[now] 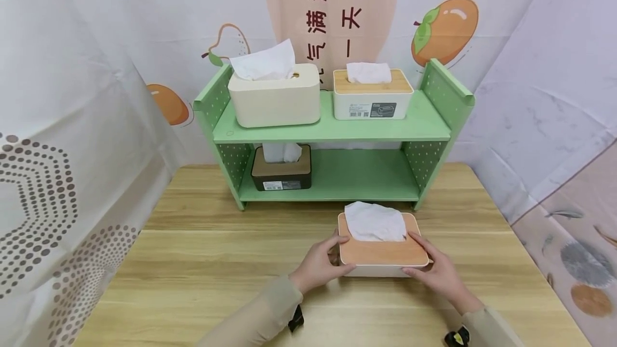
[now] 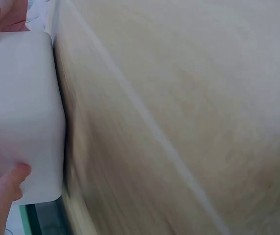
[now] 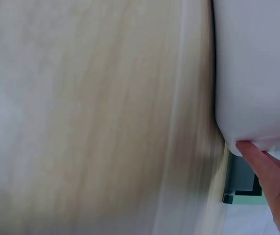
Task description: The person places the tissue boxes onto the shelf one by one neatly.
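A white tissue box [image 1: 381, 270] with a wood-toned lid is on the table in front of the shelf, a white tissue sticking out of its slot. My left hand [image 1: 321, 265] grips its left end, thumb at the front and a finger on the lid's edge. At the right end my right hand [image 1: 438, 272] holds it the same way. Up close, the left wrist view has the box's pale wall [image 2: 22, 98] with left fingers [image 2: 11, 188] against it. Right fingers [image 3: 262, 164] touch a lower corner in the right wrist view.
Behind stands a green two-tier shelf [image 1: 332, 133]. Its top tier bears a cream tissue box [image 1: 275, 103] and a white tissue box with a bamboo lid [image 1: 371, 102]. A dark tissue box [image 1: 281, 178] sits on the lower tier at left. Wood-grain table [image 1: 202, 261] extends around.
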A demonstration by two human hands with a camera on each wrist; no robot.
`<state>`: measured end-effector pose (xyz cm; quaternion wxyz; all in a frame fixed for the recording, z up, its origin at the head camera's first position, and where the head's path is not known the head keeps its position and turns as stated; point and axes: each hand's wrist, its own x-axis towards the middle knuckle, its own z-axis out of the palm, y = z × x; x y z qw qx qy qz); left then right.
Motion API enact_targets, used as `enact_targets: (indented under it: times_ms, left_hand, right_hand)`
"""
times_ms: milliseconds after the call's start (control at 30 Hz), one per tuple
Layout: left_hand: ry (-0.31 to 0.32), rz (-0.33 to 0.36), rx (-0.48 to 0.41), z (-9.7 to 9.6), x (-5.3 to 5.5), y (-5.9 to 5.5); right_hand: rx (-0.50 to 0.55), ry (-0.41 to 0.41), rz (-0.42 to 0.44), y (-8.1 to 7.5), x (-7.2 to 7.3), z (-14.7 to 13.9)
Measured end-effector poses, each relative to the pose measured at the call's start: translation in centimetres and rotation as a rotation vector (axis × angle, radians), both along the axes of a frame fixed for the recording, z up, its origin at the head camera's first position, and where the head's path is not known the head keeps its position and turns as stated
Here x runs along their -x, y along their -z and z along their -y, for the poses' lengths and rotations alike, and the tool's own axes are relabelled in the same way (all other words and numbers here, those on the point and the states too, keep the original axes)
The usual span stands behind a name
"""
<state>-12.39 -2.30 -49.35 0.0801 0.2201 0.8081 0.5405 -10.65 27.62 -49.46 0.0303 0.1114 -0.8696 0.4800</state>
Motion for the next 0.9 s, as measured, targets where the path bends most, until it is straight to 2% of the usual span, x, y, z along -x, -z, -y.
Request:
enact_targets:
  times_ms: [300, 467, 567, 700, 900]
  left_hand:
    - [-0.02, -0.04, 0.024, 0.1, 0.0, -0.6]
    - [-0.052, -0.104, 0.072, 0.4, 0.2, -1.7]
    - [-0.068, -0.12, 0.051, 0.5, 0.6, -2.6]
    - [-0.064, -0.115, -0.03, 0.6, 1.6, -4.0]
    - [-0.068, -0.156, -0.084, 1.0, 3.5, -4.9]
  right_hand:
    - [0.056, 0.009, -0.008, 0.3, 0.0, 0.3]
    - [0.075, 0.005, -0.036, -0.5, 0.5, 0.4]
    - [0.075, 0.011, -0.078, -1.5, 1.1, 0.6]
    - [0.084, 0.036, -0.118, -2.9, 2.0, 1.1]
    - [0.075, 0.061, -0.163, -4.3, 3.6, 1.9]
